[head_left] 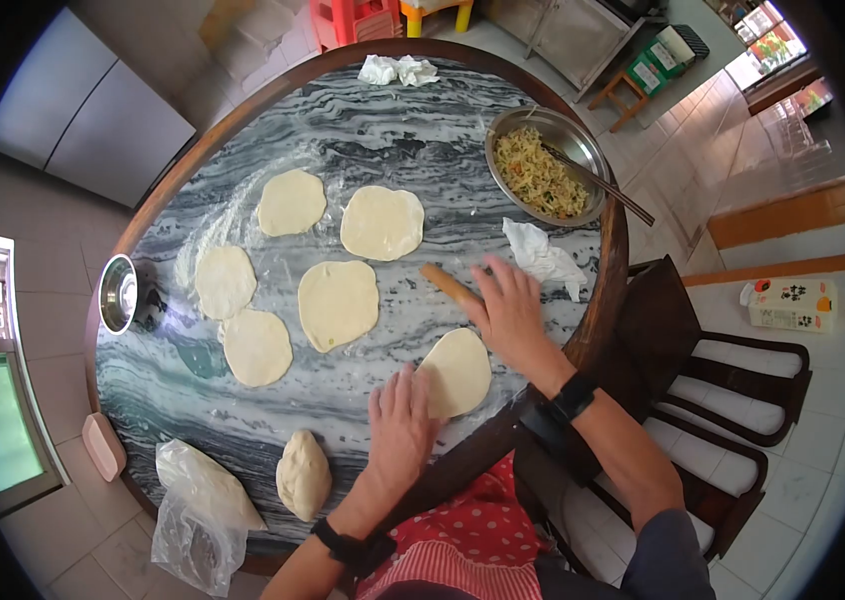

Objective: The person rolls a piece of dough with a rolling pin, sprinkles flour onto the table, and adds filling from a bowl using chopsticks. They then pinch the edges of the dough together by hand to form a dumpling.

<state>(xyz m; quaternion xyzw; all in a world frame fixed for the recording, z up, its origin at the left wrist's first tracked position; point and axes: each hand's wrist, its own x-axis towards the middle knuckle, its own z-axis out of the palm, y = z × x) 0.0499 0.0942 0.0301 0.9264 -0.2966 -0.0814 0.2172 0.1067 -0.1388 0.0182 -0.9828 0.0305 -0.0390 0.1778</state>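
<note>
My right hand [513,318] is closed around the near end of a wooden rolling pin [450,285], whose other end points to the upper left. Just below it lies a flat round dough wrapper [461,372]. At its left edge rests my left hand [403,425], fingers stretched out and thumb side touching the dough. Farther off are several rolled dough rounds, including one [340,305] in the middle and another [383,222] behind it. A lump of dough [303,476] sits to the left of my left wrist.
A metal bowl [598,150] of shredded filling with a utensil stands at the far right. Crumpled white tissue [545,256] lies near the rolling pin. A bag of dough [205,485] sits front left; a small metal bowl [118,293] is at the left edge. Dark chairs [678,330] stand right.
</note>
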